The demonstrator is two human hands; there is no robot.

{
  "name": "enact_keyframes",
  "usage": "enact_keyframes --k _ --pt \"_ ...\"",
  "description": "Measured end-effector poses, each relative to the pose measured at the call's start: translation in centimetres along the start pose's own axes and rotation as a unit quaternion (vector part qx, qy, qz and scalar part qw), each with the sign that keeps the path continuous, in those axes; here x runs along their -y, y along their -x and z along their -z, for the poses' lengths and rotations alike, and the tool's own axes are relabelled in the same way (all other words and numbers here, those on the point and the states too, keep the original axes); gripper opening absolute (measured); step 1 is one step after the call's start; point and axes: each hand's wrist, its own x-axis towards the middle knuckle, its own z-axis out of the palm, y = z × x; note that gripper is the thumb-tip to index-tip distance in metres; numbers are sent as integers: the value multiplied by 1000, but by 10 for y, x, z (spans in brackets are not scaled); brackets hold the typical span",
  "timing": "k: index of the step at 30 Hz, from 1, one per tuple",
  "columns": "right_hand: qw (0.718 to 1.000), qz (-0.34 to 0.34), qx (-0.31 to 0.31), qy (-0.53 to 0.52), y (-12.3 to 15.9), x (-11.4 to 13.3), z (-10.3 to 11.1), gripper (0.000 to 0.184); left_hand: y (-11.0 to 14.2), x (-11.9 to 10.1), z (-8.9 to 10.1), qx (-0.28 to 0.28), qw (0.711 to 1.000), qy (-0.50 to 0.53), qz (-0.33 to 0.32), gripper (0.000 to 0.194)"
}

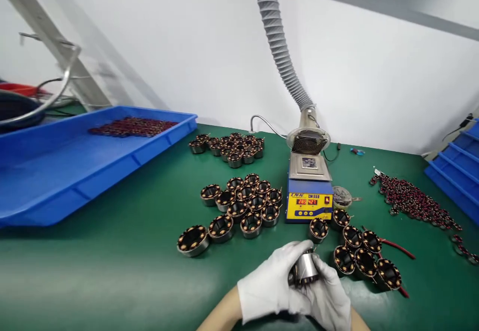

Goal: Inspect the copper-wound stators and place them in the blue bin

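Observation:
Between my gloved hands, near the table's front, is a motor stator, a silver metal ring with dark windings, tilted on its side. My left hand is closed round its left side, thumb on top. From the right, my right hand grips the same stator, its fingers partly hidden behind and below it. Just beyond my hands a single stator stands on the green table. Right of them sits a group of stators, with red wires sticking out beside it.
A solder pot with a lit display stands ahead under a grey exhaust hose. More stators cluster left of it. A blue tray lies at left; small dark-red rings are piled at right near blue bins.

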Motion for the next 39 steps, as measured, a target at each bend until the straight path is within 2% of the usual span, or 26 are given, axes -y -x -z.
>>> enact_keyframes --k 1,3,5,6,8,10,11,12,15,16,20,22,24,25,26,27,29,30,31,33,34,37,39 --pt "1000 -10 5 -14 -1 0 2 28 1 3 -2 14 1000 16 -4 86" --pt "999 -18 19 -36 -2 -1 3 24 4 8 -2 8 998 61 13 60" --pt "999 -21 22 -43 -5 -2 2 22 4 13 0 -28 992 116 38 27" --pt "999 -23 22 -38 -6 -2 1 23 3 15 1 -59 985 150 58 21" --pt "999 -28 23 -16 -7 -2 -2 27 0 20 4 -142 958 222 109 28" --pt "999 -34 26 -4 -7 -2 -4 32 -3 22 7 -223 919 283 160 36" --pt "999 -36 28 -8 -8 -1 -5 33 -4 21 8 -237 908 299 173 39" --pt "999 -37 28 -15 -8 -1 -5 32 -5 19 8 -225 909 303 179 42" --pt "999 -12 26 -28 -11 -5 -5 26 -6 9 -2 -146 928 285 192 42" --pt "999 1 22 -27 -12 -6 -5 24 -6 7 -8 -141 927 287 198 40" --pt "1000 11 -2 -7 -14 -9 -3 26 -10 6 -18 -236 875 363 218 35" --pt "1000 -12 -5 0 -13 -7 -4 31 -11 10 -11 -286 841 410 206 41" --pt "999 -41 7 -11 -12 -3 -5 37 -10 14 -1 -345 808 447 168 45" --pt "998 -55 15 -23 -12 -1 -5 39 -8 16 3 -352 806 452 149 46" --pt "997 -65 22 -38 -12 1 -5 41 -6 17 6 -330 822 442 139 49" --pt "996 -69 27 -56 -12 2 -5 42 -3 18 7 -278 854 417 137 54" --pt "993 -69 25 -91 -12 3 -4 43 3 17 2 -137 922 333 143 72" --pt "992 -68 22 -103 -13 3 -2 43 5 16 -1 -81 940 295 149 80" --pt "991 -68 21 -112 -13 3 -1 43 6 14 -6 -53 947 275 156 84" --pt "991 -72 24 -115 -12 3 0 44 6 11 -12 -64 939 290 174 74" --pt "991 -76 27 -110 -12 2 1 43 4 10 -14 -89 928 308 190 62" --pt "991 -100 31 -90 -10 1 -1 40 -3 14 -14 -225 885 346 217 26" --pt "990 -116 34 -75 -9 2 -2 41 -7 21 -10 -299 857 364 209 26"
